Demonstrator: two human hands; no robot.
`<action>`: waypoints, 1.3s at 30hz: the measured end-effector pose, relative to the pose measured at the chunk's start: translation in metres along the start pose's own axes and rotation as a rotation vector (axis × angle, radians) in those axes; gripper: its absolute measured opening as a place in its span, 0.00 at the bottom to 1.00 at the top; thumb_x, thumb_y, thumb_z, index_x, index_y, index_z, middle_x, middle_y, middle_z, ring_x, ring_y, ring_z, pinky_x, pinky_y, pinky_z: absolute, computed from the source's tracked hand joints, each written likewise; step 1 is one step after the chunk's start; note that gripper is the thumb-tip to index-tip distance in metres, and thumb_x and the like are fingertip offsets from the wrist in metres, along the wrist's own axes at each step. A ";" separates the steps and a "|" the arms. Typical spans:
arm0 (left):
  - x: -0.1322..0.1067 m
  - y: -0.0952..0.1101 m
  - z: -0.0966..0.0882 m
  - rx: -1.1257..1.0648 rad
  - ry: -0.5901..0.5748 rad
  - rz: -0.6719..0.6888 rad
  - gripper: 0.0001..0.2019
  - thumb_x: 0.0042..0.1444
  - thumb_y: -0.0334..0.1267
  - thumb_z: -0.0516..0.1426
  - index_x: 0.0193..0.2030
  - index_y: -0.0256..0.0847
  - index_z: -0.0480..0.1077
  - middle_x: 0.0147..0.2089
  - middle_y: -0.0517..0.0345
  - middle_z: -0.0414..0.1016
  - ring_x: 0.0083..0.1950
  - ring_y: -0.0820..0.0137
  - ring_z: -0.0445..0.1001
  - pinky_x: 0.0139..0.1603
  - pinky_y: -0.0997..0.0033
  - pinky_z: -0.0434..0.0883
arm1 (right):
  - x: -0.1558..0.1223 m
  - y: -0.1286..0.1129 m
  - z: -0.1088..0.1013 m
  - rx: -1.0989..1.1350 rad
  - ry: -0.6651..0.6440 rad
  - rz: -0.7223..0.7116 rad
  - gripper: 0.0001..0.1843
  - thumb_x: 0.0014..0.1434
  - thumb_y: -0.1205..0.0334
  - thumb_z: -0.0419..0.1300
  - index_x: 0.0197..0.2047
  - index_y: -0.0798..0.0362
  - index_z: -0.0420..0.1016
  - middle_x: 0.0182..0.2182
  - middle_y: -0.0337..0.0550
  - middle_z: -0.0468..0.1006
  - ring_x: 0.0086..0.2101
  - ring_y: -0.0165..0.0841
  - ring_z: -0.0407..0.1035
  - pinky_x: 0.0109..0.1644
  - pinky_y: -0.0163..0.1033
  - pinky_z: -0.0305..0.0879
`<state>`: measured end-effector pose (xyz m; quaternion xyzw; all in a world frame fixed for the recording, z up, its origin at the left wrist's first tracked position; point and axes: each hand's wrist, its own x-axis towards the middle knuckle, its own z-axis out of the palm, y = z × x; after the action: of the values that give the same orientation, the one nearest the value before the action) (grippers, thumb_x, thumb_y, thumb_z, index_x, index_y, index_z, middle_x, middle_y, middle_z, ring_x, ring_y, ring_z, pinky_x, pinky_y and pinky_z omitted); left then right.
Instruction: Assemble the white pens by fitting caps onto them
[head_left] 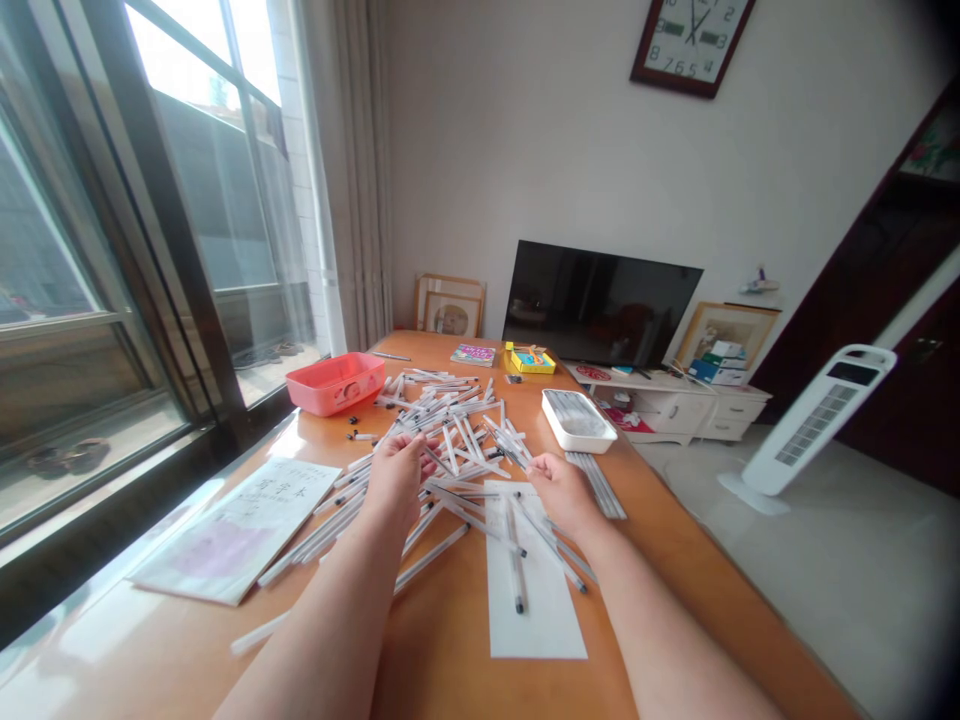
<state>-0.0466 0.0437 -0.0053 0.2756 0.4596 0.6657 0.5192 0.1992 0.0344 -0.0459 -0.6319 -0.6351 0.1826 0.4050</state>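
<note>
Curled left hand (403, 475) and right hand (564, 490) have loose pens (472, 438) between them.

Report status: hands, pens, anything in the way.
Left hand among scattered pens, right hand at their right side; both grips unclear. Pens heaped loosely, crisscrossed. Possible clutter: pens lying across the white paper sheet.

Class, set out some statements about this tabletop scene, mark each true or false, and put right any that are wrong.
1. Loose pens lie scattered on the wooden table. True.
2. The white tray stands near the table's left edge. False: the white tray stands near the right edge.
3. The red plastic container stands beyond the left hand. True.
4. The writing booklet lies under the left hand. False: the writing booklet lies apart, to its left.
5. Some pens lie on the white paper sheet. True.
</note>
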 end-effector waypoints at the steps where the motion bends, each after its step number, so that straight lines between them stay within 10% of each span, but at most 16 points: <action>1: 0.001 -0.001 0.000 -0.009 0.001 -0.009 0.08 0.53 0.33 0.62 0.32 0.38 0.65 0.35 0.51 0.79 0.23 0.80 0.68 0.28 0.78 0.70 | 0.000 -0.001 -0.001 -0.014 0.011 -0.005 0.12 0.58 0.53 0.56 0.34 0.50 0.77 0.26 0.40 0.78 0.28 0.33 0.68 0.31 0.34 0.58; 13: 0.003 -0.001 0.000 -0.110 0.039 -0.076 0.10 0.53 0.31 0.61 0.35 0.40 0.61 0.36 0.52 0.78 0.28 0.76 0.75 0.31 0.76 0.72 | 0.000 -0.056 -0.034 0.004 0.304 -0.153 0.12 0.60 0.55 0.56 0.42 0.49 0.77 0.35 0.43 0.81 0.35 0.37 0.72 0.39 0.38 0.63; 21: 0.004 0.001 0.000 -0.137 0.021 -0.086 0.07 0.53 0.31 0.60 0.33 0.38 0.63 0.37 0.51 0.79 0.28 0.76 0.74 0.32 0.75 0.72 | 0.029 -0.054 -0.029 -0.052 -0.046 -0.006 0.09 0.55 0.57 0.59 0.36 0.51 0.77 0.30 0.41 0.79 0.30 0.34 0.71 0.32 0.35 0.62; 39: 0.006 0.001 0.000 -0.183 0.037 -0.109 0.08 0.56 0.33 0.61 0.34 0.39 0.64 0.37 0.50 0.79 0.31 0.74 0.76 0.32 0.76 0.72 | 0.102 -0.014 0.011 -0.614 -0.126 -0.058 0.15 0.57 0.63 0.59 0.46 0.45 0.81 0.49 0.50 0.79 0.46 0.42 0.72 0.44 0.40 0.61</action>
<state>-0.0492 0.0496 -0.0054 0.1892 0.4207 0.6809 0.5689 0.1944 0.1323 -0.0136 -0.6936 -0.7022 0.0097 0.1602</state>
